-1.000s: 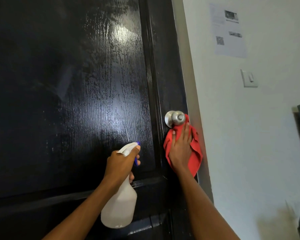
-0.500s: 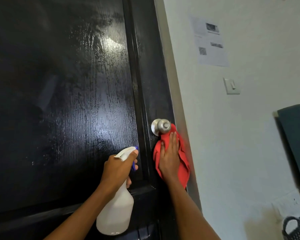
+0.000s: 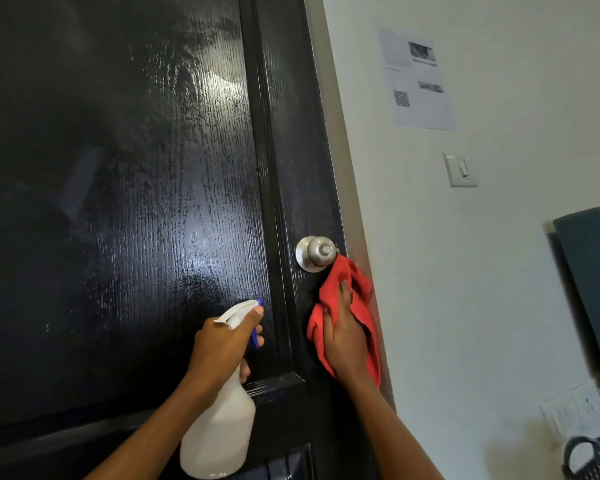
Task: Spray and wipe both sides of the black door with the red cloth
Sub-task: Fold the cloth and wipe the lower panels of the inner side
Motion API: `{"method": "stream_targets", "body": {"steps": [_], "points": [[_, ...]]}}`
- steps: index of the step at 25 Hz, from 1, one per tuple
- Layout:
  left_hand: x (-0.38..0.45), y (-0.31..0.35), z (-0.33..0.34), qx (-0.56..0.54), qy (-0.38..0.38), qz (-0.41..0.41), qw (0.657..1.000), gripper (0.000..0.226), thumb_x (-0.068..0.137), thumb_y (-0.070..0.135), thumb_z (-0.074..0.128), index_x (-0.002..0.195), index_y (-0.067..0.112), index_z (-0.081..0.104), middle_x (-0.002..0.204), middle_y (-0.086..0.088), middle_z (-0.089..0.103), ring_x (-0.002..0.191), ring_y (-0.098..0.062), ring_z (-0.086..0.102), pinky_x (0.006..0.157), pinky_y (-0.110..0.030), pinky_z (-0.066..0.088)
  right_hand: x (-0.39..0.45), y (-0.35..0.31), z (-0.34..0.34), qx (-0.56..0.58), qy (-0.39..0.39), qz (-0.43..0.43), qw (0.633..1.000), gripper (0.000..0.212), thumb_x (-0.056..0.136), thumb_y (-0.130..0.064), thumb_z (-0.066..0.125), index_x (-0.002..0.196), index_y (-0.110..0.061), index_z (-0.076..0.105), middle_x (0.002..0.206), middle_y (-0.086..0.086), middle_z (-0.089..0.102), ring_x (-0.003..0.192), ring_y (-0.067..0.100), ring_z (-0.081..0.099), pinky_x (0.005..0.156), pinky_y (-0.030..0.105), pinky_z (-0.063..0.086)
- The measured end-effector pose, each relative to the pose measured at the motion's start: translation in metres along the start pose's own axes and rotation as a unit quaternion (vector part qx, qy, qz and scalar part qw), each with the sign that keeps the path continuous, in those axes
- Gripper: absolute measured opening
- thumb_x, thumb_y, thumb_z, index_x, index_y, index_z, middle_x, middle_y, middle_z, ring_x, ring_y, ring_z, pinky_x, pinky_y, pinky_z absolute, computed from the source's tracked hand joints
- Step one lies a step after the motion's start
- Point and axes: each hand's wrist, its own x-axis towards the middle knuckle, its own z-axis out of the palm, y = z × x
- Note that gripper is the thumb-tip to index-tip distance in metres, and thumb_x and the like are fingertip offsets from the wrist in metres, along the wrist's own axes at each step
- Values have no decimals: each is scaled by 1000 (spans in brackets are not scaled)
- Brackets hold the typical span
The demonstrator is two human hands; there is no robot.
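From the head view, the black door fills the left of the frame, its central panel streaked with wet sheen, and the wiping step is in hand on the stile by the latch edge. The right hand presses the red cloth flat against that stile just below the silver knob, fingers laid straight over the fabric; whether the thumb pinches a fold is hard to tell. The left hand grips the neck of the white spray bottle, fingers curled round it with one at the blue trigger, nozzle aimed at the panel. To the right, a paper notice and a light switch sit on the wall. Next, judging by the wet streaks, the cloth should sweep across the sprayed panel, then around the knob; the far side is presumably not yet done.
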Motion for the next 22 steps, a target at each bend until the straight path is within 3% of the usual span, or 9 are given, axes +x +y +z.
{"method": "stream_targets", "body": {"steps": [2,4,6,9,11,13,16,19,22], "points": [[-5,-5,3,-4,-1,-4,1000,19,94,40,67,91,23,77,77,-8,76,38,-28,51,42,-32,45,-38,13,7,-27,0,0,1000,66,108,-47,33,157,-51,-10,169,-26,-2,149,-8,15,110,16,30],[-10,-10,3,0,4,-15,1000,23,93,40,69,91,19,77,77,-9,76,37,-25,52,42,-31,44,-70,21,16,-50,-3,2,999,65,106,-49,31,158,-52,-9,166,-30,-11,156,3,6,111,23,34],[-15,-17,3,2,4,-29,1000,26,92,41,69,92,16,77,77,-9,76,36,-23,52,42,-30,45,-77,15,29,-67,-12,27,997,62,102,-51,28,161,-44,8,166,-30,-11,152,20,30,90,35,53],[-21,-32,-2,9,17,-42,999,29,92,41,69,87,14,76,77,-10,76,35,-26,51,40,-30,44,-39,-19,51,-102,-34,5,994,67,102,-49,28,163,-24,23,170,-18,-3,130,26,54,72,41,58],[-23,-41,-5,4,25,-57,998,30,92,40,69,85,12,76,76,-11,76,34,-26,50,38,-28,43,-21,-30,58,-143,-31,-47,988,67,101,-48,33,163,-26,22,171,-7,12,130,30,56,87,45,57],[-27,-49,-5,3,33,-69,997,29,93,39,69,84,12,75,76,-11,76,33,-26,49,36,-27,42,-25,-22,59,-161,-11,-48,986,65,100,-49,40,161,-31,27,160,5,43,135,33,53,97,50,54],[-37,-63,-5,7,20,-81,996,30,95,41,66,84,14,74,75,-9,76,34,-26,50,38,-28,45,-78,3,58,-193,9,47,980,64,100,-66,33,158,-38,33,147,11,57,131,39,52,100,56,47],[-54,-78,-7,16,9,-96,995,32,97,43,63,87,14,73,77,-8,76,37,-25,52,40,-28,46,-156,27,54,-167,9,216,962,78,97,-75,13,157,-33,38,156,11,47,146,40,34,116,65,26],[-70,-92,-15,4,11,-130,991,34,96,44,65,89,13,75,80,-8,77,38,-24,52,40,-28,45,-232,38,52,-121,25,363,923,102,88,-85,-3,161,-22,30,166,10,31,153,36,22,123,58,12]]}}
